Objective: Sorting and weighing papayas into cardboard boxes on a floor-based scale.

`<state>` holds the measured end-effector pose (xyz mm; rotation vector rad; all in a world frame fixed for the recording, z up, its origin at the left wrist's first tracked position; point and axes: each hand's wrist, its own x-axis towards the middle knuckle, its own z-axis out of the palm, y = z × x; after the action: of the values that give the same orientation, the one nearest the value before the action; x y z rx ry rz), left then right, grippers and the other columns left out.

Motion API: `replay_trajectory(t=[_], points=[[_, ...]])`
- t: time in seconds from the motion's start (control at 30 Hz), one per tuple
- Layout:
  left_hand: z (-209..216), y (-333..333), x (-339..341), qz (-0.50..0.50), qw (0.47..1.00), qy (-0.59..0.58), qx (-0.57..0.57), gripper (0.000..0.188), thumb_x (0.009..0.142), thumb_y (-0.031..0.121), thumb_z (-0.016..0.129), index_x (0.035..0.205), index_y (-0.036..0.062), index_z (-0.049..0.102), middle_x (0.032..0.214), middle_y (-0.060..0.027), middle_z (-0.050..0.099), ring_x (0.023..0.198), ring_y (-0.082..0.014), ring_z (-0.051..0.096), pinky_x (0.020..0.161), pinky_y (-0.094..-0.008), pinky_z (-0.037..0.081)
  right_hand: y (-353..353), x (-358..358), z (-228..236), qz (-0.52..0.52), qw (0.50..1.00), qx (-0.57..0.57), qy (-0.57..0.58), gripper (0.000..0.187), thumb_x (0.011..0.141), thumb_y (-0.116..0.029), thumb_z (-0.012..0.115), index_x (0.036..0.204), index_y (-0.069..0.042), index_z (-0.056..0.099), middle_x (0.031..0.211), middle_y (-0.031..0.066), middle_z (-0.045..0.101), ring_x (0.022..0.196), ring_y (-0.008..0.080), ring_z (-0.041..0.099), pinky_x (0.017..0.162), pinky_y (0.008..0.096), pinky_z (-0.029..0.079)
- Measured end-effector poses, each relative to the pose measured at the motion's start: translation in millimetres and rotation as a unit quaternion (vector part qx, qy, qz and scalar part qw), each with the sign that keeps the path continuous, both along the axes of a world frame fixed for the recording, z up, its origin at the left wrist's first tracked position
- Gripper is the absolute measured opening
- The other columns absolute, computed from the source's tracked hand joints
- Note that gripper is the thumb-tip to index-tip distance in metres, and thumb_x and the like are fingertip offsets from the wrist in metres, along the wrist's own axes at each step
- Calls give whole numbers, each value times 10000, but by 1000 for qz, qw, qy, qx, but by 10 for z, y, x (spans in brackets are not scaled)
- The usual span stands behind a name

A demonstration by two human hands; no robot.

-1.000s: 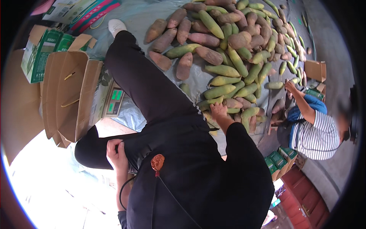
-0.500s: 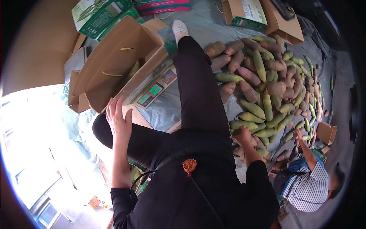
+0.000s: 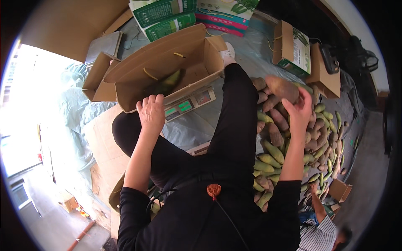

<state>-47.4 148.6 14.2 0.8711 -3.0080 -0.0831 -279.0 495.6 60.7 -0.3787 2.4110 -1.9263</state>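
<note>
My left hand [image 3: 151,113] grips the near edge of an open cardboard box [image 3: 159,58], its fingers hooked over the rim. Inside that box lies a long dark-green vegetable [image 3: 169,83]. Under the box, a scale [image 3: 203,97] with lit green digits shows at the near side. In my right hand [image 3: 299,112] is a thick reddish-brown root vegetable [image 3: 281,88], raised above a big pile of brown roots and long green vegetables [image 3: 272,152] on my right. The fingers close around its near end.
Green and white cartons [image 3: 167,19] stand beyond the box. More open cartons [image 3: 289,50] sit at the far right. At the lower right another person in a striped shirt [image 3: 316,236] reaches into the pile. Plastic sheeting [image 3: 188,134] covers the floor.
My right hand has risen from the pile's near edge, moving forward with the brown root. My left hand now hooks over the box rim. The view has shifted, showing more inside the box.
</note>
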Motion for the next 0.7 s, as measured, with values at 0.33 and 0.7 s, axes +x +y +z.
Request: replay_trajectory(t=[0.33,0.7], points=[[-89,15,14,-23,997,55,-42,176,790,101,554,966,108,564,922,-71,568,952,-270,539,908,-464,364,-2016,77,88,236,964,42,114,562,582,-201,796,1070,-61,555,1044,103,567,970,243,566,839,343,461],[-143,-44,42,-16,995,41,-86,261,769,141,594,1029,152,573,935,-42,570,939,-238,546,858,-436,385,-2244,7,-301,183,934,171,255,510,710,-273,717,1153,-83,553,1138,131,551,1051,314,535,885,382,441]])
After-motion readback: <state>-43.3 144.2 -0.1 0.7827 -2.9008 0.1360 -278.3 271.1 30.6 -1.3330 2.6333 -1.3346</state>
